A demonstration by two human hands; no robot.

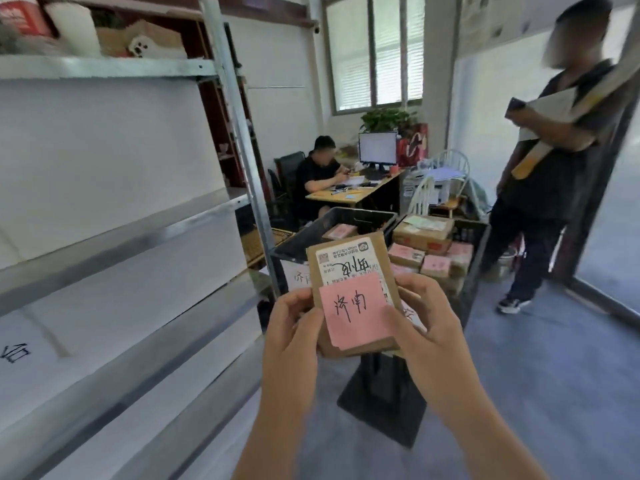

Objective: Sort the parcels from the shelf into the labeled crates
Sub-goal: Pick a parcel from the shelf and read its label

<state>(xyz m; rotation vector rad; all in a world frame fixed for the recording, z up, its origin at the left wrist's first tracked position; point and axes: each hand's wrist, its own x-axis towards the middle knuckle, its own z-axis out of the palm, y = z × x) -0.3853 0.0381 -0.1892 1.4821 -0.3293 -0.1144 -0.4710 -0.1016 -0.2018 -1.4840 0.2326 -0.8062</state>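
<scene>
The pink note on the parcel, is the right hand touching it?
Touching. The head view shows the right hand with its thumb lying over the right edge of the pink note on the parcel.

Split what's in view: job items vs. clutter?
Job: cardboard parcel with pink note, held by left hand and right hand; black crates; metal shelf.
Clutter: desk, monitor, plant, white chair.

left grip (294, 327) + right grip (426, 323): clasp parcel (349, 268) | pink note (356, 311): on parcel | crates (332, 230): behind
</scene>
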